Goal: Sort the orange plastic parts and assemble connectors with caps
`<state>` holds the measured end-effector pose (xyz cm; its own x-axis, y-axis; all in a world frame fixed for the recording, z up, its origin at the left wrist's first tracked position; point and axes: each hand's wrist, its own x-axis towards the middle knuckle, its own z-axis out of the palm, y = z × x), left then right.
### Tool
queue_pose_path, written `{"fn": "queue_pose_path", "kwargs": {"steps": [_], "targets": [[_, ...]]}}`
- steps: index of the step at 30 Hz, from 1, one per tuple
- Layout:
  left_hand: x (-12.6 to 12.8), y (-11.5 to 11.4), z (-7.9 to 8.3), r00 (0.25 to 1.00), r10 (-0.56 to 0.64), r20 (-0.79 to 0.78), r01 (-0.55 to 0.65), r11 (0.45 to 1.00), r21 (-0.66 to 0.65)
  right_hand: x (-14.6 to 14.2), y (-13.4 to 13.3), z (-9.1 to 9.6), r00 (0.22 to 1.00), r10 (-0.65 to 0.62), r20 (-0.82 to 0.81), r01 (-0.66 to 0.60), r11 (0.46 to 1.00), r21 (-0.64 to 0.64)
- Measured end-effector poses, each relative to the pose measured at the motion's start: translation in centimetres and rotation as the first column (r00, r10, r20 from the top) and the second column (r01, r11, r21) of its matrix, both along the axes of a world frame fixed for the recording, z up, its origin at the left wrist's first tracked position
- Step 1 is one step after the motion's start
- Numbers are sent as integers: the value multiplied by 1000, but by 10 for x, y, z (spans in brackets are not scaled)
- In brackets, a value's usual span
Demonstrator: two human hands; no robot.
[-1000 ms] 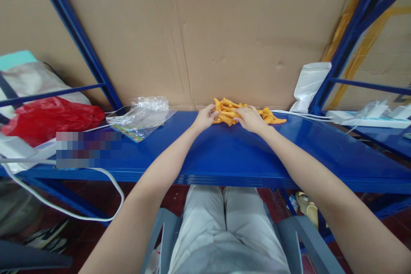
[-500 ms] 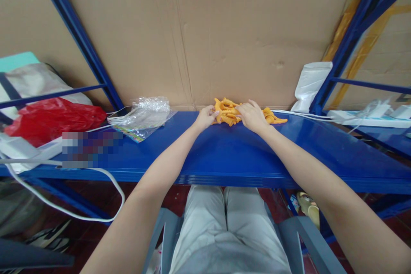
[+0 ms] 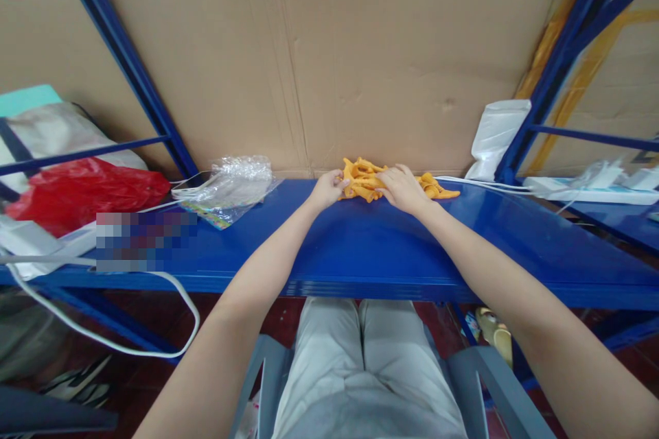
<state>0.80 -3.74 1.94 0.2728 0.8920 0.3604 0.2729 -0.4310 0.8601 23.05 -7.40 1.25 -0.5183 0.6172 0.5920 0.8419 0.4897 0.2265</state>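
Observation:
A crumpled orange cloth lies in loose folds on the blue metal shelf, close to the cardboard backing. My left hand pinches its left edge between thumb and fingers. From the right, my right hand rests over the middle of the cloth, fingers bent down onto a fold, fingertips partly hidden. Beyond that hand a bunched end of the cloth sticks out to the right.
Clear plastic packaging and a red plastic bag sit on the left. At right are a white pouch and a power strip with cables. Cardboard walls off the back. A white cable loops below the front edge.
My right hand has shifted very slightly, its fingers moving a little over the cloth. My left hand keeps its pinch in nearly the same place.

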Motion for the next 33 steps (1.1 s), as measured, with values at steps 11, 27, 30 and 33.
{"fn": "queue_pose_path", "kwargs": {"steps": [11, 27, 30, 33], "targets": [[-6, 0, -1, 999, -48, -23, 50, 988, 144, 0, 8, -12, 988, 27, -153, -48, 990, -136], [-5, 5, -4, 979, 81, -190, -9, 936, 352, -3, 4, -6, 999, -19, -51, 14, 994, -106], [-3, 5, -3, 975, 80, -207, -3, 937, 348, -3, 3, -4, 999, -29, -14, 27, 996, -81], [-3, 4, -1, 976, 74, -206, -2, 944, 329, -3, 3, -3, 999, -30, 22, 30, 999, -36]]}}
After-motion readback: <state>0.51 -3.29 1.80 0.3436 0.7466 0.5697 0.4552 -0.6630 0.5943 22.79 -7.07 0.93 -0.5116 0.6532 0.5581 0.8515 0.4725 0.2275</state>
